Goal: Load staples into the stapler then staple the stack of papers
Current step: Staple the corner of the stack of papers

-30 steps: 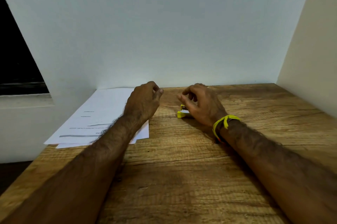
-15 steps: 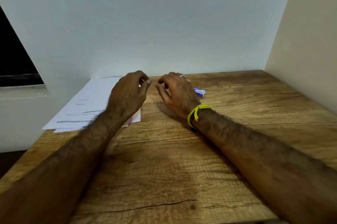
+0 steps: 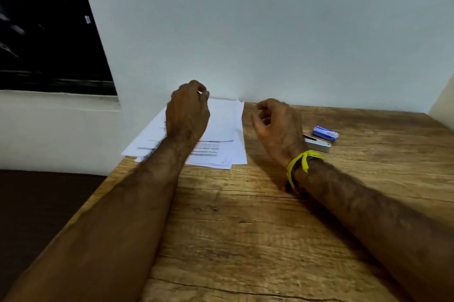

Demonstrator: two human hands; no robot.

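Both hands now sit left of their earlier spots — left hand curled over papers, grip unclear; right hand loosely open, empty. Stapler right of centre.

Wooden desk against pale wall, dark window left

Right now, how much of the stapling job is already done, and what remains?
Done: nothing that shows. The papers lie fanned and loose on the table. In hand: the left hand is curled above the papers, and the right hand hangs open and empty beside them. Left: the silver stapler and the blue staple box lie untouched behind the right hand, so loading and stapling remain.
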